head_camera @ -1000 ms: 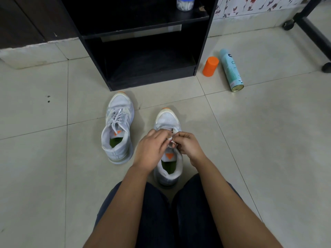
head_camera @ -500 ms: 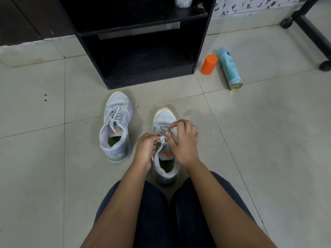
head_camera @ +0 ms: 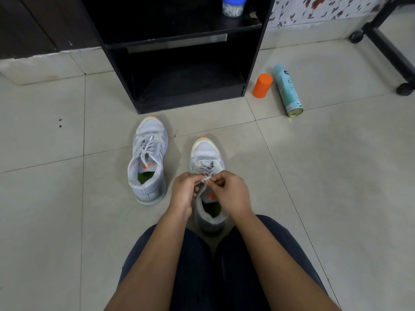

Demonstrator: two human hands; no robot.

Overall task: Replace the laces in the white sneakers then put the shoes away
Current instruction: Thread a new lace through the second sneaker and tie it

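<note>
Two white sneakers with orange toe tips stand on the tiled floor, toes pointing away from me. The left sneaker (head_camera: 148,158) is laced and stands alone. The right sneaker (head_camera: 206,153) sits just in front of my knees. Over its tongue, my left hand (head_camera: 184,194) and my right hand (head_camera: 231,194) meet, and both pinch the white lace (head_camera: 205,178) between fingertips. My hands cover the upper eyelets of this shoe.
A black open shelf unit (head_camera: 188,90) stands right behind the shoes, with a blue-lidded jar (head_camera: 233,6) on its upper shelf. An orange cap (head_camera: 262,85) and a teal spray can (head_camera: 287,90) lie on the floor at the right. A black wheeled frame (head_camera: 390,48) is at far right.
My right hand has come back down from the eyelets near the toe, and both hands have drawn together again over the tongue, pinching the lace.
</note>
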